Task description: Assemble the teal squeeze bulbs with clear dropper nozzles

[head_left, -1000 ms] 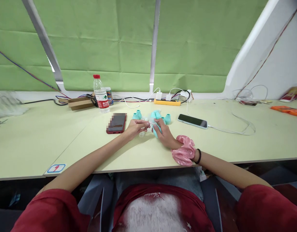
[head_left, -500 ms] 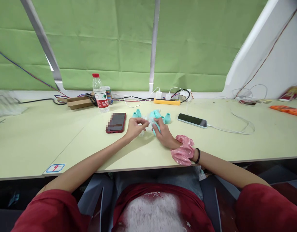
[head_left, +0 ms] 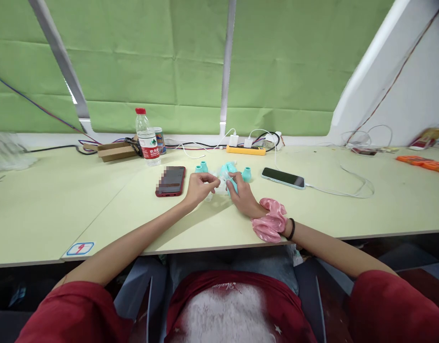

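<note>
mid-frame, the right hand (head_left: 243, 194) hides part of a teal piece (head_left: 234, 183) from me. the left edge cuts off clear plastic (head_left: 7, 153).

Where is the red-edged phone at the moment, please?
In the head view, the red-edged phone lies on the table, just left of the left hand and nearer the table's front edge than the red-capped bottle.

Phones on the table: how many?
2: red-edged phone to the left of the left hand, pale-edged phone to the right of the right hand.
</note>
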`<state>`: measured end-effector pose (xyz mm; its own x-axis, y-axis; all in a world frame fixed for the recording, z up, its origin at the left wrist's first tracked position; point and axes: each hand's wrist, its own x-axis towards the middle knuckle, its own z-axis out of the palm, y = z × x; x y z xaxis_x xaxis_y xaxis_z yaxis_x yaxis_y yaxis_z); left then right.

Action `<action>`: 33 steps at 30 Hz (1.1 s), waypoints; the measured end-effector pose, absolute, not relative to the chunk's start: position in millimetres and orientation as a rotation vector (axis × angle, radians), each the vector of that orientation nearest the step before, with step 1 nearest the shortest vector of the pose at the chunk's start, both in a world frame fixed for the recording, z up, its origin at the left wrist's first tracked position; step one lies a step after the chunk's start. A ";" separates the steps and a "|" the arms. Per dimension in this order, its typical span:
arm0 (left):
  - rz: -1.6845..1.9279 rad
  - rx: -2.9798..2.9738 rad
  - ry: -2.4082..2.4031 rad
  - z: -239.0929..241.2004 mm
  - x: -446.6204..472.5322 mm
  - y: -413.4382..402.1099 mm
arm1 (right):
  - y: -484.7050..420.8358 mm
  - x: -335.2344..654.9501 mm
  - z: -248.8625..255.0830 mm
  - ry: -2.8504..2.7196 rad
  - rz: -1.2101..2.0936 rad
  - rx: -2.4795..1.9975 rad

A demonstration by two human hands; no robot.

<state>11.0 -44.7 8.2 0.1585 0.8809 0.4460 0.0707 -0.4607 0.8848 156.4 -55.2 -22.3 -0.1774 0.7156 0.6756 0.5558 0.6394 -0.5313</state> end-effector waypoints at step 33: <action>1.014 1.093 0.697 -0.6 5.7 -30.5 | -51.8 156.1 -24.7 -1.869 0.058 -0.963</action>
<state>5.7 -30.5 -0.6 0.3990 0.9168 0.0178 -0.3123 0.1177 0.9427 156.1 -51.8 -24.7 -0.1918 0.6371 0.7466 0.5899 0.6828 -0.4310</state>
